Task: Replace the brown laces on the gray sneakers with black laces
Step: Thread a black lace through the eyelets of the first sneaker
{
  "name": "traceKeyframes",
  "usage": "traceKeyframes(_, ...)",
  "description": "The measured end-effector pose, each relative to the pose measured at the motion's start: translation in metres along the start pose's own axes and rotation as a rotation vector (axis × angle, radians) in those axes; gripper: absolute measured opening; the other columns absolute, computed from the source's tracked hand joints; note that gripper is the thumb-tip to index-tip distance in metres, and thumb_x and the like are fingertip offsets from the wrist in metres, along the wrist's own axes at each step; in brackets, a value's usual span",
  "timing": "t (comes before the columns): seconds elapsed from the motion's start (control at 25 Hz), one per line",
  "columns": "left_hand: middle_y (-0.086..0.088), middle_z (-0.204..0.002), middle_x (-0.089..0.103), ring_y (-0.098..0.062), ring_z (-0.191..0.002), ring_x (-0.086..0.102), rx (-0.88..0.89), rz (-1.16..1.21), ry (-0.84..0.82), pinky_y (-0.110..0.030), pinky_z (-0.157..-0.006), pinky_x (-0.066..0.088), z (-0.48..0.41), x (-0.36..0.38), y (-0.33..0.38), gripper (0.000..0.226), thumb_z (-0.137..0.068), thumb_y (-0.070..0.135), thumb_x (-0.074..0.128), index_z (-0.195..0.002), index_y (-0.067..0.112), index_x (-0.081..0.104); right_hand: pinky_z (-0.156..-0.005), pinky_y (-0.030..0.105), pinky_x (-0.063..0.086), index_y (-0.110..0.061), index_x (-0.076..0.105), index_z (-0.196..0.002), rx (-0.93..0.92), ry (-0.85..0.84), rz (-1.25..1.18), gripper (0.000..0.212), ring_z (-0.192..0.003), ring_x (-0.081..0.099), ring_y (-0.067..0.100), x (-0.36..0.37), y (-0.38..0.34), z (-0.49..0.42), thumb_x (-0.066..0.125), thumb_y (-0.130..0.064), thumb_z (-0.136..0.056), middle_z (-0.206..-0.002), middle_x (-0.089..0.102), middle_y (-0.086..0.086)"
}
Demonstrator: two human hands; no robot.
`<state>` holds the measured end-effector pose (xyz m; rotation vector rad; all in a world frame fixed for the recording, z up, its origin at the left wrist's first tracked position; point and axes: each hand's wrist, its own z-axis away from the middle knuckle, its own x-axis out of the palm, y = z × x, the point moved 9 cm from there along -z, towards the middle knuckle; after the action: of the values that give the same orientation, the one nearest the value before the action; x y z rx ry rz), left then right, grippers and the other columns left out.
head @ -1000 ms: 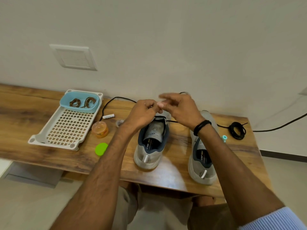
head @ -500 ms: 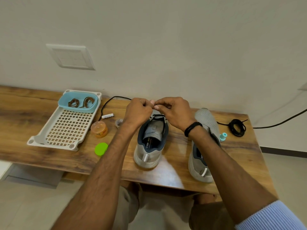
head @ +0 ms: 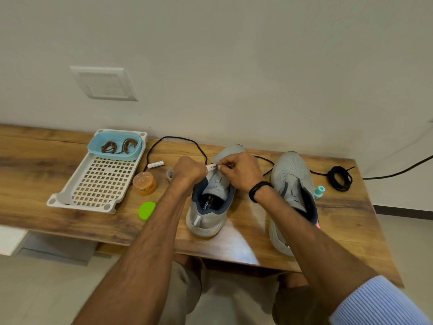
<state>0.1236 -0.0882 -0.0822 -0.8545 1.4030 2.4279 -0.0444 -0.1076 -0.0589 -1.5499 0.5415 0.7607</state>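
Two gray sneakers stand on the wooden table point(head: 246, 249), toes toward the wall: the left sneaker point(head: 210, 207) in the middle, the right sneaker point(head: 293, 184) beside it. My left hand point(head: 187, 171) and my right hand point(head: 241, 171) meet over the left sneaker's tongue and pinch the pale tip of a black lace point(head: 175, 138), which loops back across the table. A coiled second black lace point(head: 339, 178) lies at the far right. The brown laces point(head: 119, 146) rest in a blue bowl point(head: 114, 156).
A white perforated tray point(head: 100, 184) carries the blue bowl at the left. Near it lie an orange jar point(head: 144, 183), a green lid point(head: 147, 210), a small white cylinder point(head: 155, 164) and a teal spool point(head: 319, 191). A black cable point(head: 398, 171) runs off right.
Both hands have come down from above the sneaker to its tongue, keeping the lace tip pinched between them. The view has shifted slightly.
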Motion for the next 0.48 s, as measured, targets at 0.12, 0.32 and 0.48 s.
traceKeyframes(0.12,-0.007,-0.079,0.059,-0.021,-0.076,0.058,-0.074,0.223,-0.114,-0.029,-0.066,0.052,-0.001,0.010,-0.004,0.011,-0.093,0.004,0.060,-0.082,0.005,0.061,-0.075,0.025,0.053,-0.018,0.079,-0.096,0.070,0.047,-0.075,0.015,-0.085,0.067,0.010,0.001,0.008,-0.002,0.068,-0.025,-0.088,-0.091,0.076,-0.003)
traceKeyframes(0.32,-0.014,-0.093,0.068,-0.026,-0.091,0.065,-0.072,0.209,-0.133,-0.043,-0.085,0.057,-0.003,0.014,-0.003,0.009,-0.089,0.000,0.065,-0.096,-0.001,0.072,-0.071,0.031,0.056,-0.017,0.079,-0.095,0.077,0.014,-0.041,0.015,-0.078,0.067,0.013,0.011,0.006,-0.003,0.067,-0.025,-0.088,-0.087,0.076,-0.001)
traceKeyframes(0.48,-0.021,-0.108,0.069,-0.034,-0.102,0.067,-0.104,0.216,-0.076,-0.055,-0.087,0.056,-0.005,0.011,-0.009,0.006,-0.082,0.001,0.074,-0.084,0.002,0.068,-0.069,0.033,0.055,-0.016,0.080,-0.090,0.091,0.054,-0.007,0.017,-0.075,0.066,0.017,0.010,0.002,-0.001,0.064,-0.022,-0.089,-0.082,0.076,0.003)
